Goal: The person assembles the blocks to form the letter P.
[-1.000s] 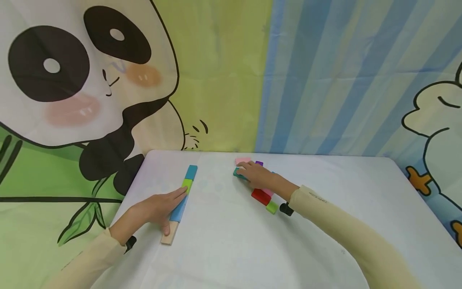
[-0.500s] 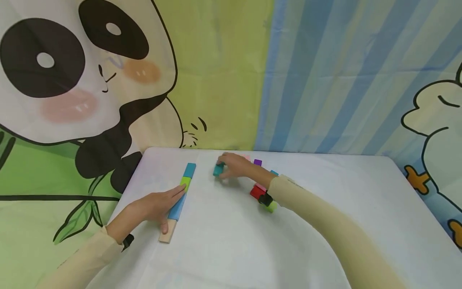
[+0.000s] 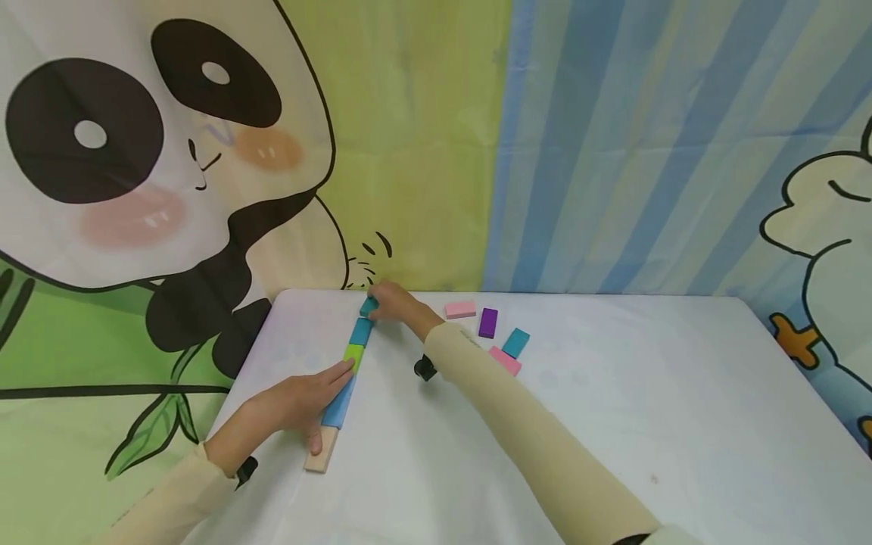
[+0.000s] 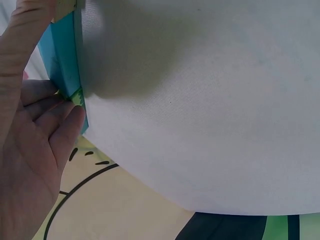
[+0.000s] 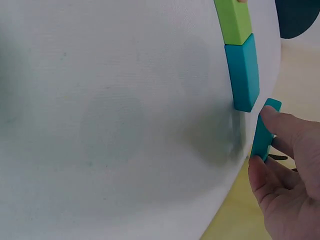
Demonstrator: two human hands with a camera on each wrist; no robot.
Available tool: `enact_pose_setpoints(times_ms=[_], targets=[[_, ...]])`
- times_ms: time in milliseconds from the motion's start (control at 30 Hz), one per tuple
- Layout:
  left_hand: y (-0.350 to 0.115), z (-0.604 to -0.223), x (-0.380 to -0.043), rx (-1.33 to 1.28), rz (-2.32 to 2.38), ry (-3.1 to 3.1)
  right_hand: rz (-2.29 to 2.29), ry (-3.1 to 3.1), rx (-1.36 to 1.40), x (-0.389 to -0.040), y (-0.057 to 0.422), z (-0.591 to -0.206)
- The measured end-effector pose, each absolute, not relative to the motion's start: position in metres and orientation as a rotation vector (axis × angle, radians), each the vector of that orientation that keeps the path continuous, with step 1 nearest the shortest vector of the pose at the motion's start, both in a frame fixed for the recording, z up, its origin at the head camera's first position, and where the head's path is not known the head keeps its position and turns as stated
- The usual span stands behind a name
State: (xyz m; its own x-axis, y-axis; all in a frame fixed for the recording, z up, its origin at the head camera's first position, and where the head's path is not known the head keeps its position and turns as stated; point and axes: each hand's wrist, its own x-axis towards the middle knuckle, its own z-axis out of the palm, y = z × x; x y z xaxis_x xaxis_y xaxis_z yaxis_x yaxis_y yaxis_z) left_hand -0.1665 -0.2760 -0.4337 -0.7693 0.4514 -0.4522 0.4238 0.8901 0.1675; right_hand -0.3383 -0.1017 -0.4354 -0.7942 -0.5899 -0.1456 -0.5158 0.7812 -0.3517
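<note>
Left hand (image 3: pixel 293 404) lies along the row on the left of the white table (image 3: pixel 647 378), thumb spread from the fingers, fingertips touching the blocks and pinching nothing. Right hand (image 3: pixel 395 301), farther off, pinches the teal block (image 3: pixel 369 306) between thumb and fingers. The row, from its near end: wood block (image 3: pixel 321 453), with the left thumb at its left edge; long blue block (image 3: pixel 338 409); green block (image 3: pixel 353 353), at the left fingertips; short blue block (image 3: pixel 361 331), the last one laid. Just past this far end is the teal block; the right wrist view shows a gap between it and the row. Whether it touches the table cannot be told.

Change: half a second earlier, the teal block is well to the right of the row; now it is almost in line with it. By judgement, the row is close to gaining a fifth block, the left hand steadying the rest.

To the right, beyond the sleeve (image 3: pixel 531 439), lie loose blocks, near to far: pink block (image 3: pixel 505 360), cyan block (image 3: pixel 515 342), purple block (image 3: pixel 487 322), light pink block (image 3: pixel 460 309). Farthest stands the panda backdrop (image 3: pixel 422 151).
</note>
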Motion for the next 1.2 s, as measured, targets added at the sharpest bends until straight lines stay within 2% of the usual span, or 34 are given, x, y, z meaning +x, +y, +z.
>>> enact_pose_setpoints(times_ms=[767,1200], targets=[[-0.274,-0.432,-0.166,0.669,0.040,2.563,-0.398,2.687,-0.928,-0.342,-0.107,-0.457],[-0.278,-0.430,-0.164,0.694,0.037,2.566,-0.419,2.768,-0.758,-0.330,-0.125,-0.464]])
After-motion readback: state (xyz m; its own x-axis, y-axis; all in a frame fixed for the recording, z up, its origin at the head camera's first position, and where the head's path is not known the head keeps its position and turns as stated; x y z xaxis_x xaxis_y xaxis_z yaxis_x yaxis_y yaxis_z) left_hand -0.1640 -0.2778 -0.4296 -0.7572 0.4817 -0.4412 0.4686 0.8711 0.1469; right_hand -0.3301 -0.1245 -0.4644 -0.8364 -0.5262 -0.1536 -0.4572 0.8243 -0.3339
